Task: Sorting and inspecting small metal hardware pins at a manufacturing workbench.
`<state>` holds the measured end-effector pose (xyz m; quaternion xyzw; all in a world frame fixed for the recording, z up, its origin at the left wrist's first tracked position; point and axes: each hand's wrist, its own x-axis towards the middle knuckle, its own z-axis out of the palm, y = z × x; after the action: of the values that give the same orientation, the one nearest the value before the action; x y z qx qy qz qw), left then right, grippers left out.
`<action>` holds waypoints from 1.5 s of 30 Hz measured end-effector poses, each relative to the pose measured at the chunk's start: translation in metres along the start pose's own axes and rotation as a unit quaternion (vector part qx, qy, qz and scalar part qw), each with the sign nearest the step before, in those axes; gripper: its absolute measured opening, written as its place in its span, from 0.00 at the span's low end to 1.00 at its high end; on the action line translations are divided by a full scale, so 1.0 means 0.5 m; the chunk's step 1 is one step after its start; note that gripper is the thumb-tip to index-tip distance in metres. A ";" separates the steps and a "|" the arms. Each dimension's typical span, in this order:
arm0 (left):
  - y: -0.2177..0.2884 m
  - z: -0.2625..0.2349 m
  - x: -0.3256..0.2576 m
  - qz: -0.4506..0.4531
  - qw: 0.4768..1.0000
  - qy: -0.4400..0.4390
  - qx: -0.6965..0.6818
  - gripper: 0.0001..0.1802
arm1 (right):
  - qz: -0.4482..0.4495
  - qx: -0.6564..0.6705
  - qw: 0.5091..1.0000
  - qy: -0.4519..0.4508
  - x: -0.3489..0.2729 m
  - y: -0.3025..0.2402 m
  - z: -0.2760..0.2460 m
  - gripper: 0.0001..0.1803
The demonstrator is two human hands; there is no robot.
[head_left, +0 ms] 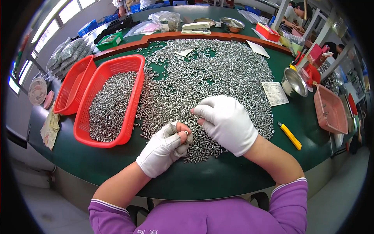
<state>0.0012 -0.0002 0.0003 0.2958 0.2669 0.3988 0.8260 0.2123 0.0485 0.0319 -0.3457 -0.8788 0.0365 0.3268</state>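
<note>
A broad spread of small silvery metal parts [233,74] covers the middle of the green table. My left hand [165,146], in a white glove with bare fingertips, is closed over the near edge of the spread. Between its thumb and forefinger a small metal part [186,132] shows. My right hand [226,123], gloved the same way, hovers just to the right, with thumb and forefinger bent and a gap between their bare tips. Nothing shows in that gap. Left of my hands stands a red perforated basket [137,91] with a heap of the same parts.
Beside the basket leans another red basket [74,86]. On the right lie a yellow utility knife [290,136], a paper slip [275,93], a steel bowl [295,82] and a pink basket [331,110]. A wooden rail [163,37] bounds the far side; a person [293,17] sits beyond.
</note>
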 end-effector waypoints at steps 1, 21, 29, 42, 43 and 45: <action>-0.001 0.002 0.000 0.000 1.000 0.014 0.001 0.13 | 0.001 -0.001 1.000 0.001 -0.005 0.009 0.004 0.11; -0.003 -0.011 0.007 -0.007 0.997 -0.019 -0.070 0.11 | 0.137 0.373 0.912 -0.105 -0.006 0.002 0.016 0.05; -0.002 -0.001 0.005 -0.010 1.000 -0.014 -0.012 0.12 | 0.195 0.443 0.867 -0.115 -0.011 -0.015 0.026 0.08; -0.007 -0.005 0.006 -0.002 0.999 -0.012 -0.034 0.11 | 0.069 -0.061 0.989 -0.117 -0.023 0.036 0.045 0.07; -0.007 -0.006 0.008 -0.001 0.999 -0.016 -0.035 0.11 | 0.066 -0.072 0.988 -0.118 -0.023 0.037 0.044 0.07; -0.007 -0.008 0.009 0.000 0.999 -0.020 -0.037 0.11 | 0.072 -0.077 0.987 -0.117 -0.023 0.038 0.038 0.06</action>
<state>0.0026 0.0027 -0.0055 0.2730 0.2353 0.4026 0.8414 0.2185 0.0587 0.0052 -0.4258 -0.8839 0.0324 0.1905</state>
